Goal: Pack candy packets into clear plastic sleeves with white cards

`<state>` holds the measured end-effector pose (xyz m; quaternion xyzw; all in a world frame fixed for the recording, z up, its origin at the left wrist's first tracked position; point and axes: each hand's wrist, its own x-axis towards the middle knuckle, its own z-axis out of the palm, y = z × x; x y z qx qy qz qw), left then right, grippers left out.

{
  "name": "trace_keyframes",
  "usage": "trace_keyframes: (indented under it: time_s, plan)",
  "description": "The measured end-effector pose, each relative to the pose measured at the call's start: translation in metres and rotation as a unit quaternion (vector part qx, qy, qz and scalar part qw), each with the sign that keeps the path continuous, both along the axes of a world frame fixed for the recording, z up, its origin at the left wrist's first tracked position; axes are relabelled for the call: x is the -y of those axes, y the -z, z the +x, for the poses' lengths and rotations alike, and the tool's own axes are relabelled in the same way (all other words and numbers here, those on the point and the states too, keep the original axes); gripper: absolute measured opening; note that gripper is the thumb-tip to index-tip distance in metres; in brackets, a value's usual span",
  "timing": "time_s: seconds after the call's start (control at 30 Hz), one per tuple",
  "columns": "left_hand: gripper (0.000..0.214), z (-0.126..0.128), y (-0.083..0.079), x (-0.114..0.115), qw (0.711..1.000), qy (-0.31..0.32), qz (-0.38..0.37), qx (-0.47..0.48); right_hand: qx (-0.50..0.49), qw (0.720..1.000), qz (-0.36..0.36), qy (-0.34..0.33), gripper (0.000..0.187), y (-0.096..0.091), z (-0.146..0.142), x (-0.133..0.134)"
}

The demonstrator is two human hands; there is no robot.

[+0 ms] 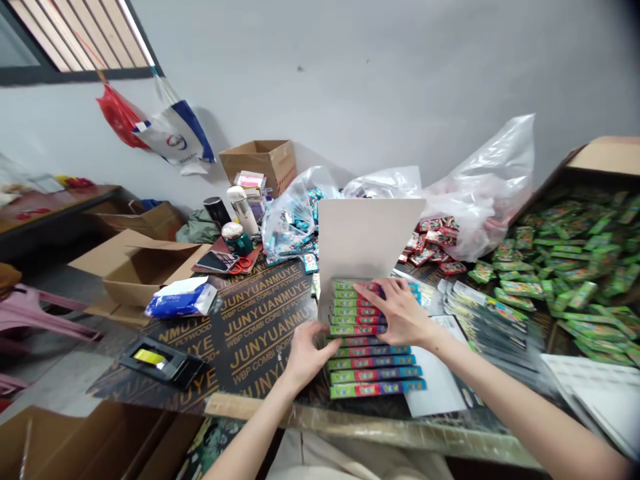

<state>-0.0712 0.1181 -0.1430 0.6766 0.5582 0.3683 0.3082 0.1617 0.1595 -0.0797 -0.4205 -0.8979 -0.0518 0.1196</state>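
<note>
A column of small colourful boxes point(370, 375), green and red at their left ends and blue at the right, lies stacked edge to edge on the table. A pale upright board point(367, 240) stands behind the column. My right hand point(403, 312) lies over the upper boxes with fingers spread, the index finger reaching left across them; its palm hides their middles. Beside the column's left ends is my left hand point(306, 353), thumb and fingers apart, its thumb against the boxes' edge. Some of its fingertips are hidden.
Clear plastic bags point(290, 227) of small packets stand along the wall. At right, a large carton point(600, 157) spills green packets point(520, 288). Flat clear sleeves point(485, 327) lie right of the column. A tape dispenser point(163, 360), tissue pack point(181, 298) and red-handled scissors point(242, 265) are left.
</note>
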Motion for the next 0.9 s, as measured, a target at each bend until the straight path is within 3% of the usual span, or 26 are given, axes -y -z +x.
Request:
trace_keyframes:
  time_s: [0.1,0.2,0.27,0.47,0.6,0.7,0.9]
  plan:
    - [0.049,-0.001,-0.008,-0.006,0.991,-0.054,0.109,-0.056,0.013,1.0,-0.021,-0.02,0.095,0.002,-0.003,-0.004]
    - [0.095,0.003,-0.021,-0.025,0.977,0.047,0.161,-0.129,0.014,0.998,-0.047,-0.037,0.097,0.002,-0.01,-0.011]
    - [0.106,0.004,-0.029,-0.04,0.969,0.112,0.149,-0.165,0.013,0.997,-0.065,-0.042,0.098,0.001,-0.015,-0.016]
    - [0.094,-0.005,-0.04,-0.058,0.962,0.192,0.099,-0.167,-0.001,0.991,-0.117,-0.064,0.103,0.007,-0.021,-0.025]
    - [0.099,-0.004,-0.039,-0.059,0.953,0.172,0.107,-0.225,-0.005,0.988,-0.141,-0.07,0.108,0.012,-0.016,-0.031]
    - [0.102,0.007,-0.034,-0.055,0.931,0.157,0.133,-0.303,0.013,0.985,-0.156,-0.072,0.108,0.008,-0.004,-0.034]
    - [0.076,0.027,-0.024,-0.043,0.879,0.165,0.202,-0.398,0.007,0.986,-0.148,-0.08,0.088,0.011,0.004,-0.025]
